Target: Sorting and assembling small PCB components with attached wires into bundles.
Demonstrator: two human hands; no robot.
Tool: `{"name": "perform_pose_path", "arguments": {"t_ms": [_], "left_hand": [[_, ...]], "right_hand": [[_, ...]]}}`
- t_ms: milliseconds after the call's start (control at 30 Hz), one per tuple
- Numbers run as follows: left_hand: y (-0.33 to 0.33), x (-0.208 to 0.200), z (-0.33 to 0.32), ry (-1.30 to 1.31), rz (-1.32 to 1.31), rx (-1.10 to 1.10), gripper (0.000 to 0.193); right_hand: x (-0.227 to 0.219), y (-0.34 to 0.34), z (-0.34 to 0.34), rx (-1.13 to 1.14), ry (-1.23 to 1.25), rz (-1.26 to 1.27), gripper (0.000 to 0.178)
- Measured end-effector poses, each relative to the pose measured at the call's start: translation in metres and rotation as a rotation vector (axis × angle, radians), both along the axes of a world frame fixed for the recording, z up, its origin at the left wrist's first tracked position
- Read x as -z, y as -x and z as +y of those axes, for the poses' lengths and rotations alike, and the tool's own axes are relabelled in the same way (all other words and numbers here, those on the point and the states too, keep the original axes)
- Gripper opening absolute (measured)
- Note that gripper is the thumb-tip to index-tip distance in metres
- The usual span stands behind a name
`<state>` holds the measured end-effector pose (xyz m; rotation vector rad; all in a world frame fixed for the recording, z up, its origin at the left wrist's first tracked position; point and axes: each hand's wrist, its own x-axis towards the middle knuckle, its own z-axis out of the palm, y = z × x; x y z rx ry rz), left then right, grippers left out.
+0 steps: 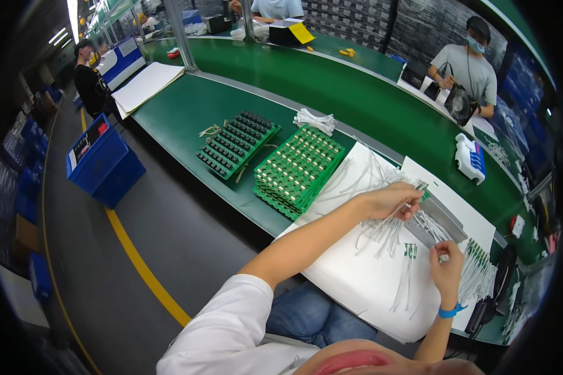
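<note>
At the left of the frame, a deep blue plastic bin stands on the dark grey floor, beside a yellow painted line. Above it, at the upper left, large white sheets lie on the end of the green-topped bench. Toward the centre lies a green circuit panel with rows of black components, and just right of it a stack of green circuit panels with pale rectangular parts; a bundle of white cables lies at the stack's upper edge.

Right of centre, over a broad white work sheet, the left hand has its fingers nearly closed, pinching a small green circuit board. Loose white wires spread beneath it. Below, a few small green boards with white leads lie apart on the sheet. A grey metal tray slants between the hands. The right hand, blue band at its wrist, is half curled near the tray's lower end; whether it grips a wire I cannot tell. At the lower right, a dense row of white-wired green boards lies beside it.
</note>
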<state>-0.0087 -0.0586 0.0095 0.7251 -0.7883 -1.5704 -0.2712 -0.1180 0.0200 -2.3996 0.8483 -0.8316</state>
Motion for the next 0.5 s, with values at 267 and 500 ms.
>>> {"name": "perform_pose_path", "arguments": {"t_ms": [267,500], "left_hand": [[0.004,0.001,0.006,0.078,-0.118,0.113,0.036],[0.020,0.000,0.013,0.059,-0.389,-0.131,0.034]], "right_hand": [[-0.024,-0.035,-0.021,-0.059,-0.155,-0.128,0.011],[-0.006,-0.065,-0.016,-0.189,-0.074,-0.201,0.013]]}}
